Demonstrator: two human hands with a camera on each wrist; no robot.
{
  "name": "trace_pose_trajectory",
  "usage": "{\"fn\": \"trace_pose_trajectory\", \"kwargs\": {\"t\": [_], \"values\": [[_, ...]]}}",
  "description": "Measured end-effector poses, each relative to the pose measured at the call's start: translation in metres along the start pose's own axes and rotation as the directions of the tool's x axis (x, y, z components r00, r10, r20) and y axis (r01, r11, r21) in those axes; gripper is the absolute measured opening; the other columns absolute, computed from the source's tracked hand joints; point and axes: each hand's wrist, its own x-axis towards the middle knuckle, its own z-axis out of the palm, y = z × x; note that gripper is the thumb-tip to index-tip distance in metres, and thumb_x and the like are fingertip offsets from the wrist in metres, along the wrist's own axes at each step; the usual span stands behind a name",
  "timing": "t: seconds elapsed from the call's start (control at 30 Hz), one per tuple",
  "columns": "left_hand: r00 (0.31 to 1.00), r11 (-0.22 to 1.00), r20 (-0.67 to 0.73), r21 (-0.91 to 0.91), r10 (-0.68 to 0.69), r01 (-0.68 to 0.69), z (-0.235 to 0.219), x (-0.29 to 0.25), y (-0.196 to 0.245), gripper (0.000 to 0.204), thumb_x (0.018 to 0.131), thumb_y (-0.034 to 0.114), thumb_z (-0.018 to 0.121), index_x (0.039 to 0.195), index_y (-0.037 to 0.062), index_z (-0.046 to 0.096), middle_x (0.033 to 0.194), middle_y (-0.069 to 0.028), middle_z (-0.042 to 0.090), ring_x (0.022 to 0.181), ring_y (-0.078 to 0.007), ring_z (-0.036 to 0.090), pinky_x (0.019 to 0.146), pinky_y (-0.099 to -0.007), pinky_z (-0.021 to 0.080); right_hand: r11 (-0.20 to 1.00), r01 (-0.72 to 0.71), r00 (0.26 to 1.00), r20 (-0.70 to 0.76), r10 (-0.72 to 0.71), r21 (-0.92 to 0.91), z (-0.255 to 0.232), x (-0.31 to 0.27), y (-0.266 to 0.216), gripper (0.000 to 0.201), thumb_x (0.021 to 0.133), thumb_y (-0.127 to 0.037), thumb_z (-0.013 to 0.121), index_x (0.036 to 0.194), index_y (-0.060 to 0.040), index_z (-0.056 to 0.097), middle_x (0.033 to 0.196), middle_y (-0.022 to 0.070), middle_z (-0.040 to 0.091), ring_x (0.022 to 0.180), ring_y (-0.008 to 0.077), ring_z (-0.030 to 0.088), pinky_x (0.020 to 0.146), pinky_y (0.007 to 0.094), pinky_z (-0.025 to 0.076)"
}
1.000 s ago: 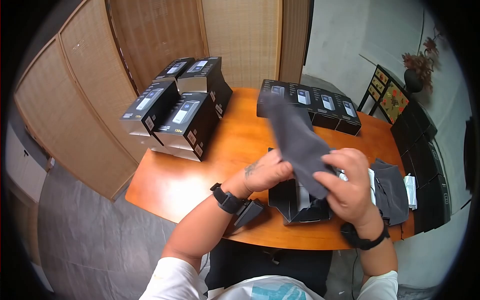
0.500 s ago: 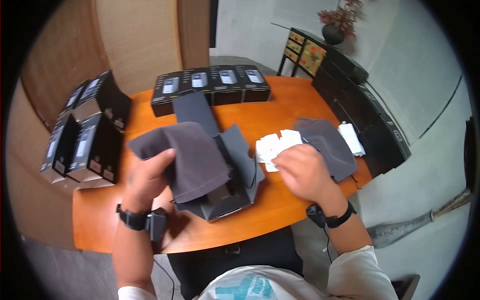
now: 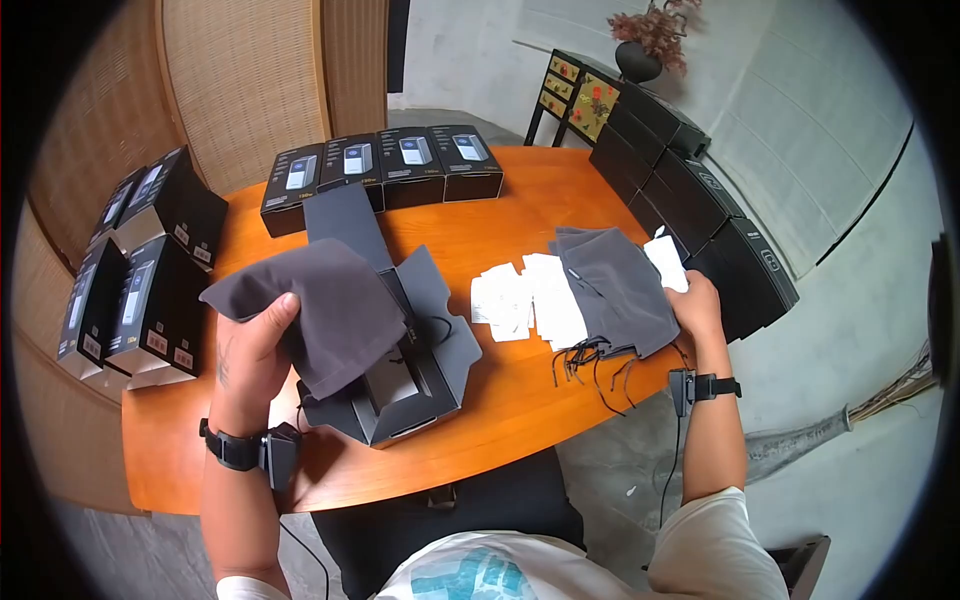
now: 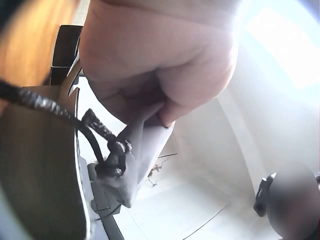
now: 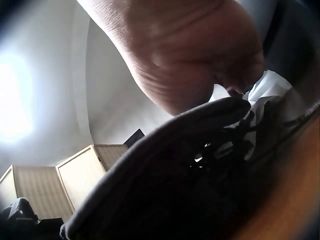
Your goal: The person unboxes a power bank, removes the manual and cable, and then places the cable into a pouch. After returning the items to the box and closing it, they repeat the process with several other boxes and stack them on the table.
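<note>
The left hand [image 3: 252, 350] grips a dark-grey cloth pouch [image 3: 335, 310], hiding part of an open black cardboard box [image 3: 450, 305]; the right hand [image 3: 701, 306] pinches a white packet [image 3: 663, 262]. Between them lie white paper slips [image 3: 555, 302] and dark-grey drawstring pouches [image 3: 622, 292]; printed black boxes [image 3: 413, 188] stand beyond.

Gray pouch [image 3: 335, 318] and white packet [image 3: 663, 262], gripped

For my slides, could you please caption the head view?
Left hand holds gray pouch over open box; right hand pinches white packet.
</note>
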Motion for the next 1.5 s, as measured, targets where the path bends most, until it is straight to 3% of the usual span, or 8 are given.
{"fn": "trace_pose_trajectory", "kwargs": {"t": [0.43,0.53,0.73,0.83,0.9,1.07,1.3,1.5], "values": [[0.999,0.998,-0.043,-0.062,-0.011,0.008,-0.003,0.002,0.000,0.038,0.093,0.013,0.070,0.126,-0.0031,0.062,0.121,-0.0121,0.070,0.110,-0.0214,0.067,0.101,-0.0360,0.050,0.881,0.096,0.872,-0.466,0.150,0.463,0.000,0.014,-0.003,0.018,0.100,-0.015,0.061,0.106,0.0014,0.059,0.100,0.0171,0.069,0.088,0.0323,0.071,0.078,0.0434,0.056],[0.997,0.995,-0.065,-0.095,-0.033,0.027,-0.002,0.002,-0.002,0.035,0.094,0.013,0.068,0.125,-0.0027,0.062,0.120,-0.0118,0.070,0.110,-0.0209,0.067,0.100,-0.0361,0.051,0.173,0.041,0.978,-0.075,0.195,0.984,-0.025,-0.001,-0.057,0.019,0.102,-0.014,0.058,0.114,0.0006,0.056,0.106,0.0133,0.066,0.089,0.0239,0.070,0.075,0.0396,0.059],[0.993,0.978,-0.054,-0.184,-0.106,0.095,0.003,0.000,-0.004,0.029,0.102,0.012,0.059,0.128,-0.0016,0.061,0.124,-0.0112,0.068,0.113,-0.0212,0.066,0.100,-0.0362,0.052,-0.133,0.001,0.961,-0.038,-0.273,0.991,-0.026,-0.064,-0.198,0.014,0.102,-0.006,0.059,0.116,-0.0025,0.055,0.102,0.0047,0.064,0.090,0.0083,0.062,0.080,0.0247,0.054],[0.991,0.973,0.004,-0.193,-0.131,0.129,0.003,0.001,-0.004,0.032,0.103,0.013,0.059,0.132,-0.0002,0.060,0.125,-0.0095,0.068,0.114,-0.0193,0.065,0.100,-0.0346,0.052,0.006,0.323,0.865,-0.292,-0.407,0.946,-0.029,-0.101,-0.267,0.016,0.097,0.003,0.061,0.111,-0.0013,0.055,0.097,0.0028,0.060,0.090,0.0091,0.059,0.080,0.0272,0.051],[0.991,0.981,0.023,-0.137,-0.134,0.136,0.004,-0.001,-0.001,0.034,0.101,0.012,0.060,0.132,-0.0004,0.059,0.122,-0.0076,0.068,0.113,-0.0170,0.064,0.099,-0.0329,0.051,0.070,0.445,0.780,-0.348,-0.519,0.893,-0.028,-0.118,-0.299,0.019,0.089,0.004,0.064,0.106,-0.0030,0.060,0.098,0.0139,0.068,0.090,0.0268,0.068,0.080,0.0341,0.053],[1.000,0.997,-0.017,0.079,-0.009,0.011,0.004,0.006,0.002,0.037,0.093,0.010,0.070,0.128,0.0006,0.063,0.118,-0.0043,0.070,0.108,-0.0108,0.063,0.093,-0.0286,0.051,-0.109,0.779,0.356,-0.579,-0.734,0.617,-0.010,-0.119,-0.325,0.036,0.076,0.002,0.073,0.110,-0.0043,0.065,0.106,0.0145,0.069,0.094,0.0380,0.065,0.084,0.0430,0.053],[1.000,0.928,-0.003,0.371,0.027,-0.024,0.008,0.001,-0.001,0.034,0.091,0.008,0.073,0.123,-0.0015,0.067,0.112,-0.0059,0.073,0.101,-0.0117,0.066,0.089,-0.0292,0.053,-0.101,0.607,0.371,-0.394,-0.841,0.788,-0.003,-0.126,-0.311,0.068,0.073,-0.016,0.088,0.132,-0.0006,0.058,0.117,0.0191,0.065,0.100,0.0379,0.062,0.085,0.0421,0.052],[0.994,0.913,0.110,0.406,0.008,-0.052,0.025,-0.004,0.003,0.028,0.094,0.006,0.069,0.121,-0.0023,0.068,0.111,-0.0073,0.074,0.100,-0.0126,0.067,0.089,-0.0303,0.054,-0.113,0.516,0.440,-0.376,-0.815,0.849,0.006,-0.142,-0.312,0.040,0.080,-0.002,0.080,0.114,-0.0036,0.059,0.104,0.0168,0.067,0.091,0.0379,0.065,0.081,0.0422,0.053]]}}
